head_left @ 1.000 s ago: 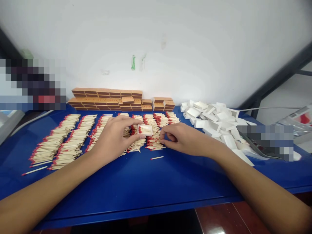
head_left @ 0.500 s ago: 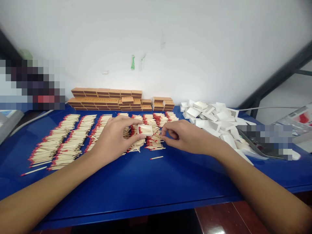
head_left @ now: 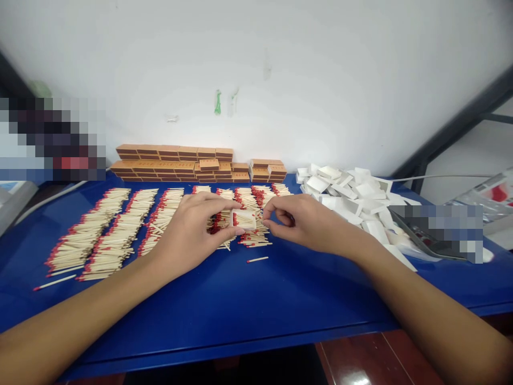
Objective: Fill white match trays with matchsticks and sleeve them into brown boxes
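My left hand (head_left: 192,227) pinches a small white matchbox tray (head_left: 243,218) with red-tipped matches inside, held just above the match piles. My right hand (head_left: 304,222) is right beside the tray, thumb and fingers pinched together at its right edge, apparently on a few matches that I cannot make out clearly. Rows of red-tipped matches (head_left: 112,230) lie spread over the blue table (head_left: 240,305). One loose match (head_left: 257,260) lies in front of the piles.
Brown matchbox sleeves (head_left: 188,163) are stacked along the white wall at the back. A heap of empty white trays (head_left: 352,195) lies at the right. Another stray match (head_left: 54,282) sits near the left. A dark flat object lies at the far right.
The left hand moved the tray slightly right and down. The right hand rose from the match pile and came up to the tray's right edge.
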Motion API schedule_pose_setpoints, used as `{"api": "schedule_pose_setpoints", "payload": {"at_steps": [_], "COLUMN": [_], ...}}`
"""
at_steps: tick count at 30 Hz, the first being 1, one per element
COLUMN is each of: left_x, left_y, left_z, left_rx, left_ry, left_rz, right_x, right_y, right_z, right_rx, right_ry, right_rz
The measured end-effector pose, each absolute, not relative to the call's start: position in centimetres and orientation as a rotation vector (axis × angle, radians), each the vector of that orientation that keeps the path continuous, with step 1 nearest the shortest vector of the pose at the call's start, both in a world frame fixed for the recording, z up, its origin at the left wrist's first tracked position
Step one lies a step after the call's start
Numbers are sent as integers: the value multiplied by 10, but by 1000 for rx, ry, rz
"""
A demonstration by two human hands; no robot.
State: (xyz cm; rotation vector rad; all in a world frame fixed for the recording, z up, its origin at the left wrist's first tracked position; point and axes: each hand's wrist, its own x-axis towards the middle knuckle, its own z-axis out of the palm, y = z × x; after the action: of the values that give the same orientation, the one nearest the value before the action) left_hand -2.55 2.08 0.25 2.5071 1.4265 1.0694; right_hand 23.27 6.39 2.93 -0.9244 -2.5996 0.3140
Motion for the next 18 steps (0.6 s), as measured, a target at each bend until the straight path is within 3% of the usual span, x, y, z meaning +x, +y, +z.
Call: {"api": "schedule_pose_setpoints", "payload": {"at_steps": [18], "left_x": [-16], "left_y": [10], "left_z": [1], "left_rx": [2555], "left_ry": [1312], "left_rz": [1070], "right_x": [218], "right_y": [47], "right_z": [19], "right_rx": [-856], "right_ry": [-2516], "right_rz": [319]}}
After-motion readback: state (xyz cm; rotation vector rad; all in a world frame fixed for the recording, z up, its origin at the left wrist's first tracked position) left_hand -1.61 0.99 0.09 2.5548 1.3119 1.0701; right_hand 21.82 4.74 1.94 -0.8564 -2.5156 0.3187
